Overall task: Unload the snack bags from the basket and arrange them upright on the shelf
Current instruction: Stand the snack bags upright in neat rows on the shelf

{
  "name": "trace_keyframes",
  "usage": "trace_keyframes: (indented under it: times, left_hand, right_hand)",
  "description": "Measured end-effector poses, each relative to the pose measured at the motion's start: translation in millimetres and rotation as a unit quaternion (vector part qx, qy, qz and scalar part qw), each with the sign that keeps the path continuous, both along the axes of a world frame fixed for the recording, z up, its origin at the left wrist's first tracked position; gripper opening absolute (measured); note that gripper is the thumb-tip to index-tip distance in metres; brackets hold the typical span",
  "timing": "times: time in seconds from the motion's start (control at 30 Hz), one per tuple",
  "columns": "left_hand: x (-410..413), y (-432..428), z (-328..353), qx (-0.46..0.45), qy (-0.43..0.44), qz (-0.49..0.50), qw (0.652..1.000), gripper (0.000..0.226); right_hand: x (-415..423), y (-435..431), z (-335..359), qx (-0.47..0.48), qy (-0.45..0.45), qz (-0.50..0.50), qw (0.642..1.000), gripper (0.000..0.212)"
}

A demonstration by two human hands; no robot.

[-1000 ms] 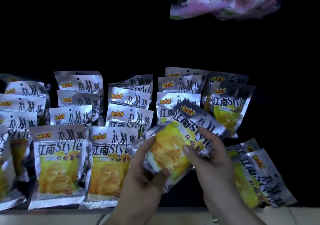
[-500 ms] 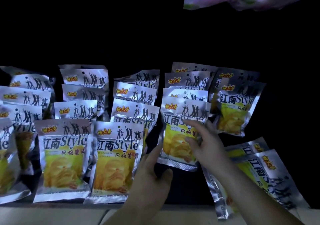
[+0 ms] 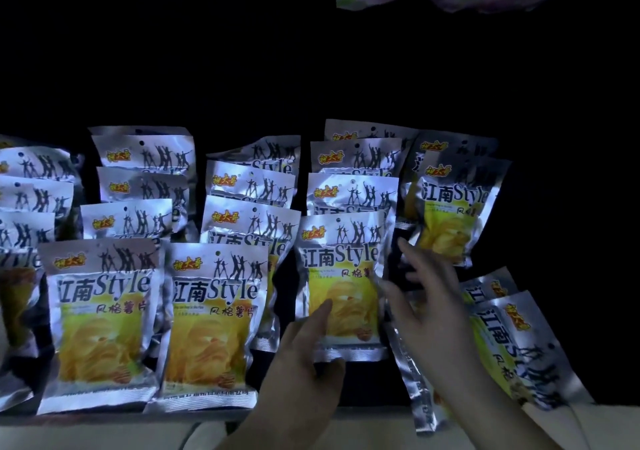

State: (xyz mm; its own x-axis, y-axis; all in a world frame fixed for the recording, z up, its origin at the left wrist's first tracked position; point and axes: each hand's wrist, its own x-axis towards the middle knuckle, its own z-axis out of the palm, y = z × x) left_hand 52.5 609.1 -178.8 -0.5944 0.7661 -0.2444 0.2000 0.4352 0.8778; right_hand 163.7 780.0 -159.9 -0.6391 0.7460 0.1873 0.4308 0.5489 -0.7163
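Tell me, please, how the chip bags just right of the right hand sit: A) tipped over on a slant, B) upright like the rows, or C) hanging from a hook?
A: the chip bags beside the right hand lie slanted with their print running sideways, unlike the upright rows.
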Motion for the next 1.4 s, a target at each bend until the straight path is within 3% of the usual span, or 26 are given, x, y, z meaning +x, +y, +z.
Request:
trace_keyframes:
  times: [0.2, 0.33, 0.47, 0.6, 0.87, 0.97, 1.03, 1.23, 1.3, 1.4]
  left_hand:
    - [6.7, 8.7, -2.7, -0.017, 0.072, -0.024, 0.997, 0.072]
    - [17.4, 15.5, -8.9, -0.015, 0.074, -0.065, 0.995, 0.077]
    - [18.5, 16.2, -11.0, -0.016, 0.058, -0.096, 0.994, 0.087]
    - [10.9, 15.8, -18.1, -0.01, 0.086, -0.085, 0.993, 0.09]
    - [3.4, 7.8, -21.1, -0.005, 0.11, -0.083, 0.99, 0.085]
    - [4.5, 10.0, -21.5, -0.018, 0.128, -0.08, 0.988, 0.083]
    - [5.8, 12.3, -19.4, -0.026, 0.139, -0.073, 0.987, 0.082]
    - [9.6, 10.6, -18.8, -0.041, 0.154, -0.072, 0.985, 0.079]
    - [12.0, 10.5, -17.5, -0.043, 0.164, -0.072, 0.983, 0.076]
    - [16.7, 14.8, -10.5, -0.019, 0.191, -0.077, 0.978, 0.066]
  right_hand:
    - [55.6, -10.6, -6.4, -0.006, -0.03, -0.02, 0.999, 0.03]
    - [29.7, -16.7, -9.2, -0.029, -0.164, 0.046, 0.985, 0.053]
    - [21.2, -7.5, -16.4, 0.018, -0.408, 0.03, 0.912, 0.085]
    - [28.7, 3.3, -19.1, 0.02, -0.454, 0.046, 0.89, 0.091]
    - [61.8, 0.9, -2.9, 0.058, -0.413, 0.176, 0.892, 0.076]
    - [77.8, 1.9, -1.4, 0.052, -0.334, 0.194, 0.921, 0.064]
    - [86.6, 3.1, -8.1, 0.082, -0.264, 0.173, 0.945, 0.052]
    - [96.4, 2.0, -12.1, 0.135, -0.152, 0.103, 0.974, 0.034]
    - [102.5, -1.1, -5.5, 0.146, -0.115, 0.037, 0.982, 0.029]
    - [122.8, -8.3, 5.3, 0.167, -0.125, -0.093, 0.974, 0.038]
